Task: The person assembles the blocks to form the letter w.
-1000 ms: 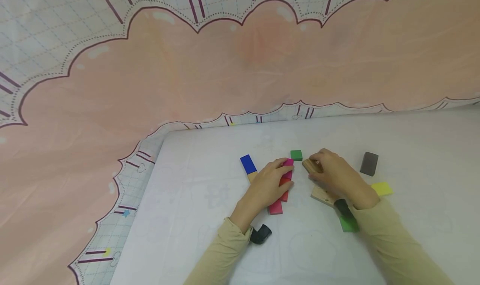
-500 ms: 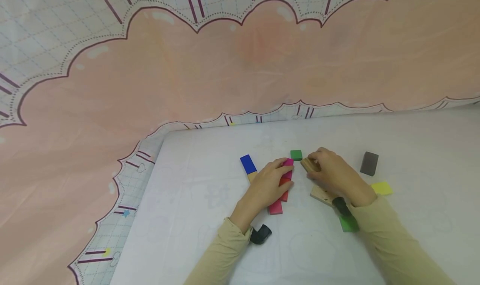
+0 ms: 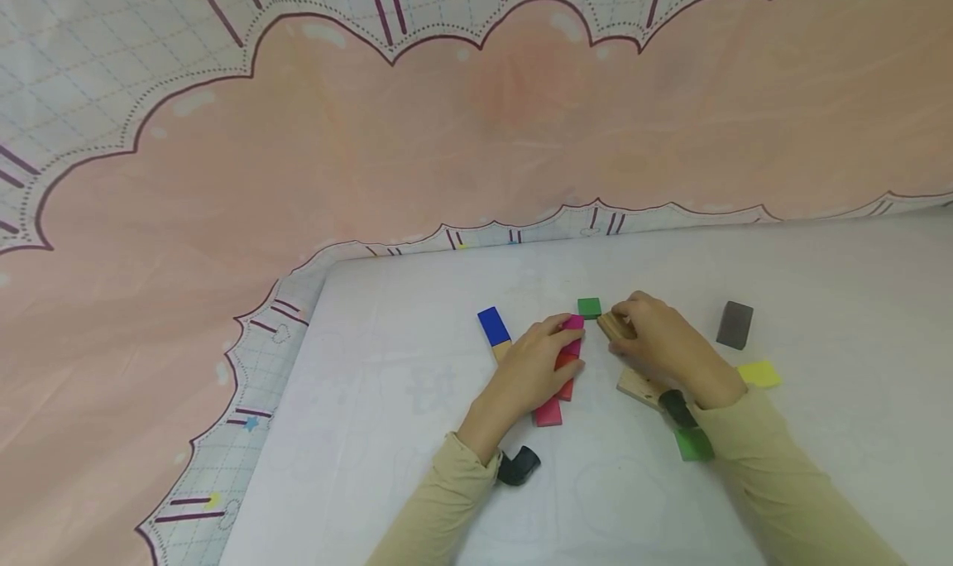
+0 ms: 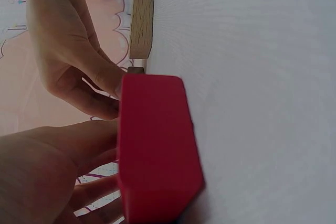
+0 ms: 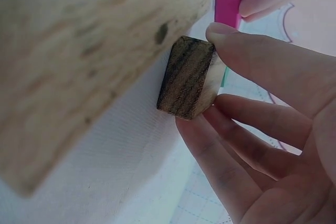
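Note:
My left hand (image 3: 532,363) lies over a row of blocks, its fingers reaching across a magenta block (image 3: 572,342) and its thumb over a red block (image 3: 566,384). A pink block (image 3: 548,413) sticks out below that hand. The red block fills the middle of the left wrist view and hides the fingertips. My right hand (image 3: 658,338) pinches a dark-striped wooden block (image 5: 186,77) between thumb and fingers, just right of the magenta block. Beside the right wrist lies a pale wooden block (image 3: 636,386), large and close in the right wrist view.
A small green block (image 3: 589,308) sits behind the hands. To the left lie a blue block (image 3: 494,325) and a tan block (image 3: 502,351). On the right are a dark grey block (image 3: 735,325), a yellow block (image 3: 759,374) and another green block (image 3: 695,446) under the right forearm.
My right hand has shifted slightly left with the striped wooden block, closer to the green and magenta blocks. The left hand stays where it was.

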A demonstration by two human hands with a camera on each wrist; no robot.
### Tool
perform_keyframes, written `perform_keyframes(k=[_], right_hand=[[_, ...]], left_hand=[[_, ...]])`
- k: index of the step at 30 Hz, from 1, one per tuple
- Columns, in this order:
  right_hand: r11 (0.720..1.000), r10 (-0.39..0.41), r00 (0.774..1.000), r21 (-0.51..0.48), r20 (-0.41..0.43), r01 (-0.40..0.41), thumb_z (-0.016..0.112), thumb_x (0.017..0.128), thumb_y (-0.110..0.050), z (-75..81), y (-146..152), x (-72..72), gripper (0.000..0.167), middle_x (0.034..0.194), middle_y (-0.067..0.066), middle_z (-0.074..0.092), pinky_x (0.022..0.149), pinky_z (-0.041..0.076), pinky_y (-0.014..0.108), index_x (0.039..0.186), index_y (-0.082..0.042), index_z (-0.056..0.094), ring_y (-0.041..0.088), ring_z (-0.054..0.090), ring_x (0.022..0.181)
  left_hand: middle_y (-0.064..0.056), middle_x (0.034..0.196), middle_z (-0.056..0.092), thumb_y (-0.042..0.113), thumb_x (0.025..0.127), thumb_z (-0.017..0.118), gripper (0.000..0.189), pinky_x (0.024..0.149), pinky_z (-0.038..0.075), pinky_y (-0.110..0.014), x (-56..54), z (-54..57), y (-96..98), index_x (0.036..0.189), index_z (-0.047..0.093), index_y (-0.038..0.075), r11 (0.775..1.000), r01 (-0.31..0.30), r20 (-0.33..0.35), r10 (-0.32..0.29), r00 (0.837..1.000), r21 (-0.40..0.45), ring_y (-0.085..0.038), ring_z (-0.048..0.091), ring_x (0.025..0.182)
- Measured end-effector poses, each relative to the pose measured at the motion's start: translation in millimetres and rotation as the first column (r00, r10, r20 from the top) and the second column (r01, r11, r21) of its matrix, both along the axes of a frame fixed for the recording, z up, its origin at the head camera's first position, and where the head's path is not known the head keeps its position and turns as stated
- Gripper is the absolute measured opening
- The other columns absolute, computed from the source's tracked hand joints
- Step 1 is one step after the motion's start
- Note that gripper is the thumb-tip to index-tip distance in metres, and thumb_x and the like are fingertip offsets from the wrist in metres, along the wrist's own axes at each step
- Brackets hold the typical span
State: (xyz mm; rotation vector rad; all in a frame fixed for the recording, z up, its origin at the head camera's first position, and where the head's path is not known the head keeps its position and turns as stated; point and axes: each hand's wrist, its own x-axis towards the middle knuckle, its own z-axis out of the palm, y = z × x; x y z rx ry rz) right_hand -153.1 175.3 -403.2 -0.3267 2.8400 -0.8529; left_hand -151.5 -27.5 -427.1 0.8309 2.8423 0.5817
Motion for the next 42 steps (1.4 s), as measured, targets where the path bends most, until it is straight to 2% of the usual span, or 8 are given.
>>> perform_keyframes(k=[12,29,35,42], right_hand=[[1.000,-0.004,1.000,0.017,0.006,0.004,0.076,0.087,-0.011,0.4,-0.4,0.4,0.048,0.114,0.024,0.061,0.083,0.057,0.046,0.126,0.011,0.059,0.028,0.059,0.088],[0.999,-0.016,0.999,0.044,-0.029,0.017,0.073,0.089,-0.013,6.4,-1.5,9.4,0.044,0.114,0.023,0.062,0.084,0.056,0.047,0.124,0.010,0.062,0.027,0.059,0.088],[0.998,-0.024,0.999,0.062,-0.038,0.026,0.075,0.087,-0.014,9.6,0.0,15.7,0.044,0.112,0.023,0.063,0.085,0.057,0.047,0.121,0.010,0.063,0.028,0.060,0.088],[0.997,-0.013,0.999,0.079,-0.033,0.015,0.075,0.087,-0.015,12.7,4.2,23.2,0.044,0.110,0.024,0.063,0.087,0.056,0.050,0.120,0.011,0.063,0.032,0.064,0.094]], left_hand=[[-0.003,0.152,0.045,0.032,0.095,0.067,0.047,0.106,0.047,-0.031,0.5,0.1,0.5,0.139,0.059,0.018,1.000,-0.007,0.008,0.007,1.000,0.005,-0.020,0.048,0.136],[-0.003,0.153,0.045,0.032,0.096,0.067,0.048,0.109,0.044,-0.032,0.4,1.6,1.1,0.141,0.057,0.017,1.000,0.012,-0.009,-0.012,1.000,-0.006,-0.020,0.047,0.137],[-0.004,0.152,0.046,0.032,0.096,0.066,0.047,0.114,0.039,-0.034,2.7,7.6,3.5,0.139,0.059,0.016,0.999,0.047,-0.058,-0.048,0.997,-0.024,-0.020,0.046,0.138],[-0.006,0.151,0.047,0.032,0.097,0.065,0.046,0.116,0.036,-0.035,4.5,15.9,8.3,0.140,0.058,0.016,0.994,0.107,-0.061,-0.108,0.992,-0.029,-0.021,0.043,0.141]])
